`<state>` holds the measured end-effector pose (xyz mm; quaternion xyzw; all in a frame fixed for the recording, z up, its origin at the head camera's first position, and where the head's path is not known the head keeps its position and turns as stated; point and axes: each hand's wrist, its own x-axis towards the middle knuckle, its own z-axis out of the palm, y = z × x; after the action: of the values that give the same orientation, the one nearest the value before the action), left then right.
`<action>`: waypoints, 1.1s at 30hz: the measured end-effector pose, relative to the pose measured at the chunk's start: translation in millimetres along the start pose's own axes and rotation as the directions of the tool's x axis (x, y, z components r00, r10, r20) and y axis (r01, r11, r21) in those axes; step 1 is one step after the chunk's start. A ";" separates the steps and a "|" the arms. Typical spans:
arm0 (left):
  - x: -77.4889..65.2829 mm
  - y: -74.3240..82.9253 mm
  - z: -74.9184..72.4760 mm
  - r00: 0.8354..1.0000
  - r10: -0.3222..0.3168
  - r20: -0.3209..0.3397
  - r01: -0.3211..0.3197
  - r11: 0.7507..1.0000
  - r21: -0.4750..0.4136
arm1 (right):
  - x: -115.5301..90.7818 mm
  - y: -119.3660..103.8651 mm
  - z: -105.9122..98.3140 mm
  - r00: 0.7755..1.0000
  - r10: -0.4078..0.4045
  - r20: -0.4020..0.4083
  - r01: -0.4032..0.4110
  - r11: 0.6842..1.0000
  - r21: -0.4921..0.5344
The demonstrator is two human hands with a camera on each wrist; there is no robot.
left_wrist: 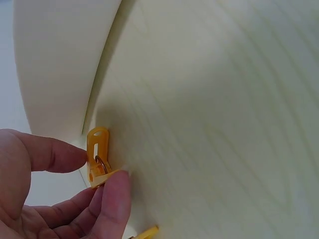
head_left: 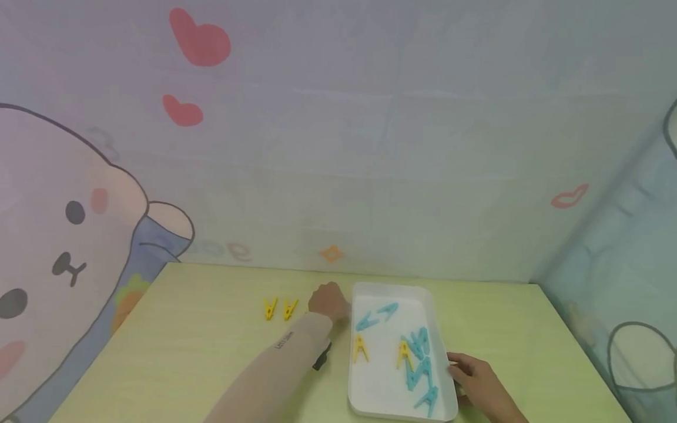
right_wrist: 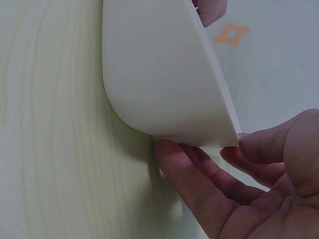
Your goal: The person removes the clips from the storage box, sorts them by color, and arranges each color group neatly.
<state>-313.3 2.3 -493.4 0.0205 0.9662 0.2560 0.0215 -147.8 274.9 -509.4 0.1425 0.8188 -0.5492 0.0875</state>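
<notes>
My left hand (head_left: 329, 301) is by the left side of a white tray (head_left: 383, 388). In the left wrist view, its thumb and fingers pinch a yellow clothespin (left_wrist: 98, 154) close over the table, beside the tray's wall; the head view hides this clothespin behind the hand. At the tray's near right side, my right hand (head_left: 478, 382) grips the edge, thumb at the rim and fingertips against the wall below. Inside the tray lie two yellow clothespins, one at the left (head_left: 361, 349) and one farther right (head_left: 404, 354), with several blue clothespins (head_left: 426, 400).
Left of my left hand, a yellow clothespin (head_left: 270, 308) lies on the pale wood-grain table (head_left: 185, 335) with a second yellow clothespin (head_left: 289, 309) beside it. A printed cloth backdrop (head_left: 370, 147) hangs behind the table's far edge.
</notes>
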 end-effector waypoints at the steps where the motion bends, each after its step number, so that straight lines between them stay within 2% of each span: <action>1: -0.3 0.5 -1.0 1.000 -0.003 -0.003 0.003 1.000 0.000 | 0.0 -0.5 0.1 1.000 -0.003 -0.002 0.003 1.000 -0.004; 6: -2.5 0.9 -6.2 1.000 -0.026 -0.015 0.026 1.000 -0.009 | 1.5 -1.5 2.5 1.000 -0.011 -0.011 0.011 1.000 -0.001; 9: -4.3 2.2 -10.4 1.000 -0.031 -0.002 0.031 0.999 -0.015 | 1.1 -1.0 2.0 1.000 -0.016 -0.011 0.016 1.000 0.003; 14: -4.3 4.4 -12.9 1.000 -0.008 0.007 0.008 0.999 -0.049 | 0.3 -0.4 -0.4 1.000 -0.024 -0.009 0.024 1.000 0.004; 21: -3.3 4.5 -4.3 0.998 0.069 0.010 -0.068 0.993 -0.098 | 1.0 2.1 -0.6 1.000 -0.017 0.012 0.017 1.000 0.005; 29: -21.9 23.6 -14.0 0.991 0.125 0.041 -0.114 0.974 -0.194 | -0.9 2.1 0.3 1.000 -0.020 0.010 0.020 1.000 0.004; 33: -31.8 31.6 -20.7 0.983 0.153 0.105 -0.116 0.949 -0.292 | -0.9 0.7 0.6 1.000 -0.025 0.016 0.025 1.000 0.002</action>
<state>-281.8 17.9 -458.7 0.0991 0.9123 0.3915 0.0678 -146.7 274.5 -510.0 0.1278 0.8194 -0.5520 0.0868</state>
